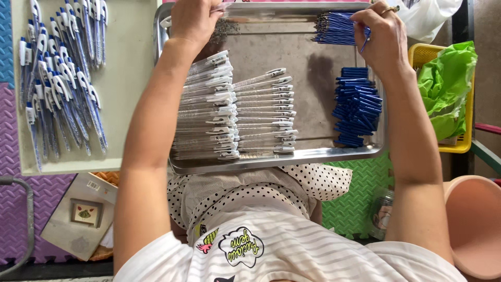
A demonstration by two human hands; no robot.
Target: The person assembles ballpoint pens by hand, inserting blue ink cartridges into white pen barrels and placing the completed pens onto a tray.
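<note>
A steel tray (pixel 271 159) rests on my lap. It holds two rows of clear pen barrels with white clips (pixel 229 112), a heap of blue pen caps (pixel 357 107), a bundle of blue refills (pixel 334 27) and a small pile of tiny springs (pixel 224 28). My left hand (pixel 194 18) is at the tray's far left corner, fingers pinched over the springs. My right hand (pixel 383 34) is at the far right, fingers closed on the blue refills.
A pale board (pixel 130 78) to the left carries several assembled blue-and-white pens (pixel 62 78). A yellow basket (pixel 459 143) with green plastic stands at the right, a pink pot (pixel 475 224) below it. Foam mats cover the floor.
</note>
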